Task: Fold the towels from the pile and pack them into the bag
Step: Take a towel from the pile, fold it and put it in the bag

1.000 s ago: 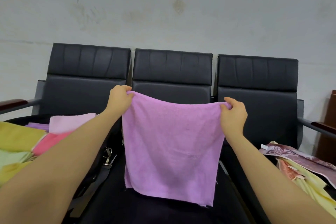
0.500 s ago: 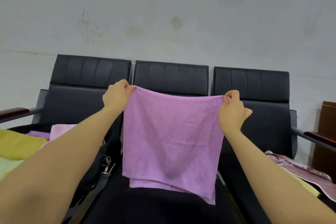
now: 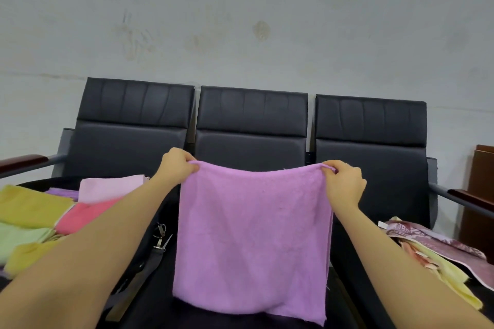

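A purple towel hangs spread out in front of the middle seat. My left hand pinches its top left corner and my right hand pinches its top right corner. The lower edge of the towel touches the dark seat. On the left seat lie folded towels in yellow, green, pink and pale pink, on what looks like a dark bag with a strap and metal clips. My left forearm hides most of the bag.
A row of three black chairs stands against a grey wall. On the right seat lies a pile of unfolded towels, patterned maroon and pale yellow. Wooden armrests stick out at both ends. A brown wooden panel stands far right.
Both hands came down with the towel from its raised position half a second ago. The hanging towel's doubled lower part has straightened, and its bottom edge now lies on the seat.
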{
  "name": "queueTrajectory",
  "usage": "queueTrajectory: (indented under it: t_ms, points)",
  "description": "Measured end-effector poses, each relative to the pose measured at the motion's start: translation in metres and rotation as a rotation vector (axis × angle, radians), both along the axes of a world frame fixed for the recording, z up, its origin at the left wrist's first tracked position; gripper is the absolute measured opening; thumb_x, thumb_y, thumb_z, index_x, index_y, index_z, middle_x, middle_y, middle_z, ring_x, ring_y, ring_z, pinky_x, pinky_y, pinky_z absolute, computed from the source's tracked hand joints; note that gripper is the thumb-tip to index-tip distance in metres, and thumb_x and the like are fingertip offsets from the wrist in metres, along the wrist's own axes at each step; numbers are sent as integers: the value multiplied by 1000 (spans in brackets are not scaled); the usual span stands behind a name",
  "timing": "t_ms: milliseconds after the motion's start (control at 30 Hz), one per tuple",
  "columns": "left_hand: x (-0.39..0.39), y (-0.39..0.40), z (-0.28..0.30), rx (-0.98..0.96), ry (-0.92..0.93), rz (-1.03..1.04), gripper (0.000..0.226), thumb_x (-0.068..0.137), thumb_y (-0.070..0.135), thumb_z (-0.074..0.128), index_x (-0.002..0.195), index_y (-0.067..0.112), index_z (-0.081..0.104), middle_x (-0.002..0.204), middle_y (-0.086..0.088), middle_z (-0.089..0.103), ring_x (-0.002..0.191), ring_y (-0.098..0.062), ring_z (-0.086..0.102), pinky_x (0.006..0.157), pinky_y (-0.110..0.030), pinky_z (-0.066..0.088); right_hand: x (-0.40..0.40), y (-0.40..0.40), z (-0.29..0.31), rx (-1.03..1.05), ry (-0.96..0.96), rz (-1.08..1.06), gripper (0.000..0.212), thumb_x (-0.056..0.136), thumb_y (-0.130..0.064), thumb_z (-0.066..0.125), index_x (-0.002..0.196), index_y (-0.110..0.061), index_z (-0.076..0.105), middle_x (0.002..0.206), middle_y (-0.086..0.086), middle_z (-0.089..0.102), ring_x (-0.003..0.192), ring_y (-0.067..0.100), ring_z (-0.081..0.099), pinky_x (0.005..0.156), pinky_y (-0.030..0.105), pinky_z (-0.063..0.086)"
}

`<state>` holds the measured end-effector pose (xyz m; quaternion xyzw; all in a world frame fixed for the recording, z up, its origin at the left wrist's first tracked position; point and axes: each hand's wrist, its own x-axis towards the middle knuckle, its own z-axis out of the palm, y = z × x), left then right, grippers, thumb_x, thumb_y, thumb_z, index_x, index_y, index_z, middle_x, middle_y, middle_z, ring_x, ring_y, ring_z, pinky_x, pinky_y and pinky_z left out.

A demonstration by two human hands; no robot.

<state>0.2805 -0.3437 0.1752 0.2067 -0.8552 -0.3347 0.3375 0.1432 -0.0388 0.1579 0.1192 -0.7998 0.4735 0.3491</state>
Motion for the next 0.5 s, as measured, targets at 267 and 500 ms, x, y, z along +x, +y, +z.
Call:
queueTrajectory:
  t_ms: [267, 500]
  points:
    - [0, -5, -13, 193, 72, -42, 19, 88, 17, 66, 75, 2, 66, 62, -6, 62, 53, -19, 61, 47, -23, 41, 0, 0, -2, -165, -160, 45, 19, 96, -17, 51, 100, -14, 69, 88, 8, 66, 80, 28, 63, 70, 37, 51]
    - [7, 1, 7, 273, 318, -86, 11, 76, 0, 73, 74, 10, 70, 70, -10, 68, 57, -16, 59, 64, -25, 47, 9, -3, 18, -386, -46, 130, 17, 96, -9, 51, 100, -12, 67, 89, 3, 65, 51, 15, 62, 59, 30, 55]
